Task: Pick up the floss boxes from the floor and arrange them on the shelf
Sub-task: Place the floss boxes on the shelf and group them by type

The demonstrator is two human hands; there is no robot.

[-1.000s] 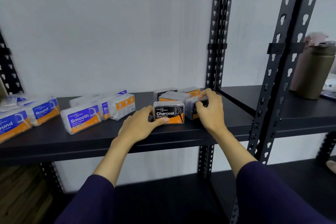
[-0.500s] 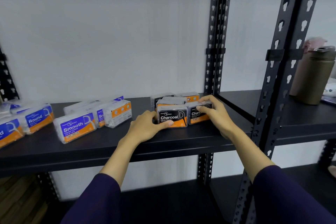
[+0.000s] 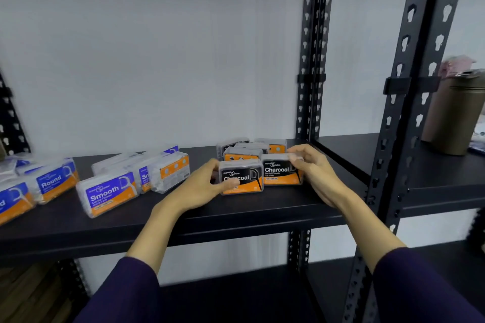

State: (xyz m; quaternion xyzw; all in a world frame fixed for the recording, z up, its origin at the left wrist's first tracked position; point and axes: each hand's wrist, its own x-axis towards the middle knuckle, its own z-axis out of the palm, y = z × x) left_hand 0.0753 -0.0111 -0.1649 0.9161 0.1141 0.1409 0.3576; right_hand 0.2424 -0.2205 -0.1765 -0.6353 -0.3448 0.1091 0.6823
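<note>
While both hands work at the right end of the shelf (image 3: 262,207), the stock reads in groups by label, presumably so each kind stays together with its printed face toward the front edge. Far left edge: blue boxes marked Round (image 3: 52,182), at least three visible, partly cut off, count uncertain. Mid-shelf: blue boxes marked Smooth (image 3: 109,193), one standing forward, about three more behind it, one turned to show its orange back. Right end, near the rear upright post (image 3: 312,60): black boxes marked Charcoal, two in the front row, roughly three or four behind; blurred, exact count unclear. Left hand (image 3: 199,189) cups the left side of the left front Charcoal box (image 3: 241,177), thumb pressed on its face, fingers behind. Right hand (image 3: 315,170) pinches the top right corner of the right front Charcoal box (image 3: 280,169). Judgement: squaring the two into a flush row. Olive bottle (image 3: 456,115) stands on the neighbouring shelf beyond.
</note>
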